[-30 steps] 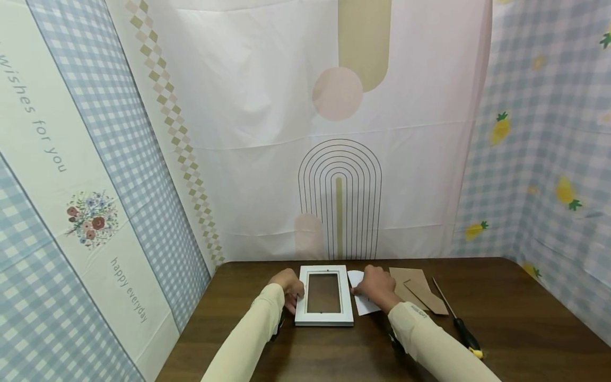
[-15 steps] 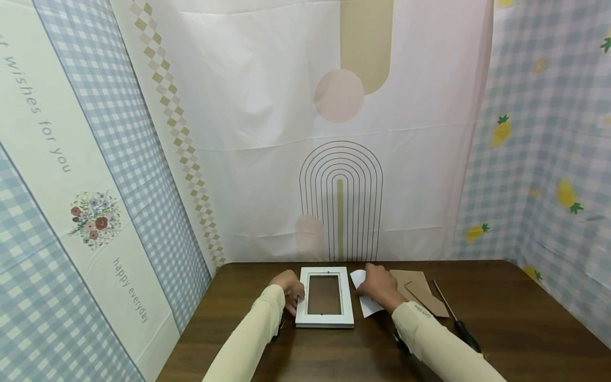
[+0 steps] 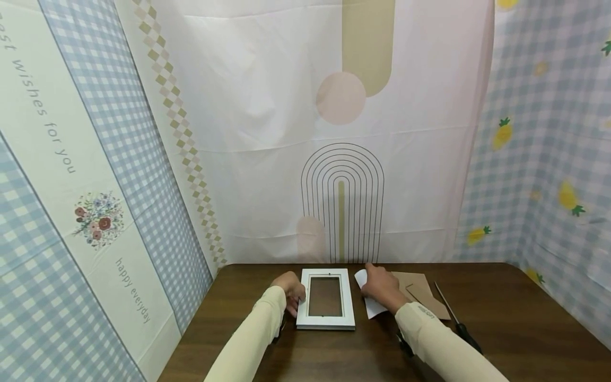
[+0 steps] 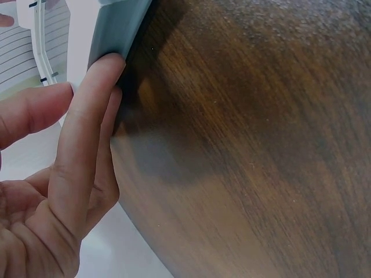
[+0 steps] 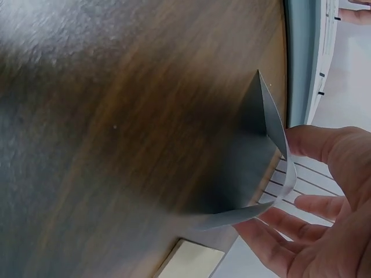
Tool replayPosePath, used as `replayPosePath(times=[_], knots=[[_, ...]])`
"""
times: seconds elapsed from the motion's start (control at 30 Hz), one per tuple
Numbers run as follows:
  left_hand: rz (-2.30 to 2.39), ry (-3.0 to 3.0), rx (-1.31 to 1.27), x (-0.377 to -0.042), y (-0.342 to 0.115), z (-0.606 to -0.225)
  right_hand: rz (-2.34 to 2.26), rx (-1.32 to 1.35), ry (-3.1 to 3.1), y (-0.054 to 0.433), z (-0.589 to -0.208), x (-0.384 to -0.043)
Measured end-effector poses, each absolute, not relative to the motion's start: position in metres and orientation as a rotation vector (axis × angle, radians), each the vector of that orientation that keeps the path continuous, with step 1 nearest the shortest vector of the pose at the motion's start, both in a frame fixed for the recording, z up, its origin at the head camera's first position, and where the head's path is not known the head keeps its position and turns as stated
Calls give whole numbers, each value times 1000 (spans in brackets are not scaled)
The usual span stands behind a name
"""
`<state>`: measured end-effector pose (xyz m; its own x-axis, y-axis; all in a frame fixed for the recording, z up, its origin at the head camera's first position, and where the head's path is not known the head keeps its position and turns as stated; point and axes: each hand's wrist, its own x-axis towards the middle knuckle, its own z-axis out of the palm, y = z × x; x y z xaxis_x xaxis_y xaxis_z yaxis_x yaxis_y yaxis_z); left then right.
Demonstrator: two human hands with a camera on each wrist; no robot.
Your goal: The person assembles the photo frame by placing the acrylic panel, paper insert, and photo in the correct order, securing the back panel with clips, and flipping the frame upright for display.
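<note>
A white picture frame [image 3: 347, 300] lies on the brown wooden table, its small dark tabs showing at the ends of the opening. My left hand [image 3: 289, 292] pinches its left edge; in the left wrist view the thumb meets the face of the frame [image 4: 81, 35] while the fingers lie along its outer side. To the right, my right hand [image 3: 380, 285] holds a sheet of white paper [image 3: 374, 307] by its two sides. From the right wrist, the paper [image 5: 231, 217] shows bowed between thumb and fingers, close over the table.
Brown cardboard [image 3: 422, 286] lies right of the paper, partly behind my right hand and forearm. Beyond it a screwdriver [image 3: 467, 334] with a black handle points away from me, its handle end hidden by my sleeve. A printed curtain [image 3: 267, 185] hangs at the table's far edge.
My right hand has shifted slightly right, away from the picture frame, and the paper has gone from flat to bent in its grip. The left hand keeps its hold on the frame.
</note>
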<state>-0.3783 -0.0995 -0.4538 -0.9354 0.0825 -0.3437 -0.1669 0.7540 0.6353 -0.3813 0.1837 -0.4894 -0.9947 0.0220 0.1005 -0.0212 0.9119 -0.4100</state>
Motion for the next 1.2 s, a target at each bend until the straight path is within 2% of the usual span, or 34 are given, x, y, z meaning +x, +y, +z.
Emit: replayPosePath(times=[0.2, 0.57, 0.8, 0.9, 1.1, 1.2], knots=[[984, 2598, -71, -381, -98, -456, 604, 74, -2970, 189, -497, -390], [983, 2605, -65, -379, -99, -456, 509, 209, -3080, 185, -482, -378], [975, 2608, -43, -376, -99, -454, 507, 245, -3124, 187, -483, -383], [975, 2609, -43, -376, -99, -454, 514, 245, -3103, 194, -503, -402], [965, 2615, -48, -377, -99, -455, 508, 271, -3032, 225, -584, -478], [971, 2616, -48, -377, -99, -454, 512, 257, -3022, 222, -576, -472]])
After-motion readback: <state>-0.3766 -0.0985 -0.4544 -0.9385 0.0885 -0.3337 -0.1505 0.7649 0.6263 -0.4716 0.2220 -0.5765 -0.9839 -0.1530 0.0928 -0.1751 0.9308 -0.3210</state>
